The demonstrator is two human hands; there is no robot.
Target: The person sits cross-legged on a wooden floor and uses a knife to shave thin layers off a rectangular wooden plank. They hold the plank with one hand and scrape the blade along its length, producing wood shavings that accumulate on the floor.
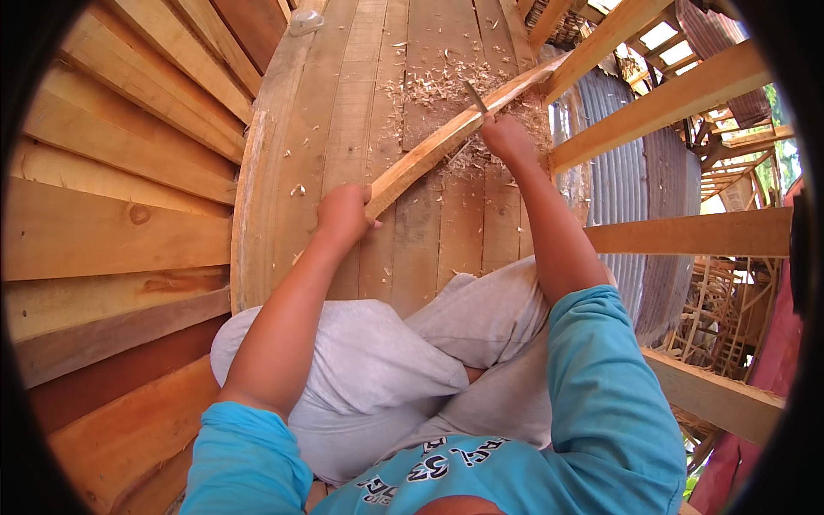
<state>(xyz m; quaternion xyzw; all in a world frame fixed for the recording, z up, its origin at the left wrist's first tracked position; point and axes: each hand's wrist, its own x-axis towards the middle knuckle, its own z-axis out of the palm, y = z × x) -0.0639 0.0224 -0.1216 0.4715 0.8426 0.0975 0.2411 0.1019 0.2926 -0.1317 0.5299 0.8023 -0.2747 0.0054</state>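
Observation:
A long wooden strip [438, 146] slants from near the middle up to the right, its far end by the upright wooden bars. My left hand [343, 213] is closed around its near end. Farther along, my right hand [506, 139] is closed on a knife [475, 97]. The narrow, dark blade points up and left across the strip. Its handle is hidden in my fist, so its exact kind is unclear. Pale curled wood shavings [438, 84] lie scattered on the plank floor [343, 112] beyond the strip.
Overlapping wooden boards [120, 219] form a wall on my left. To the right are spaced wooden bars [687, 232], with corrugated metal sheets [618, 154] beyond them. A small clear plastic object [305, 22] lies at the far left. My crossed legs [378, 352] are on the near floor.

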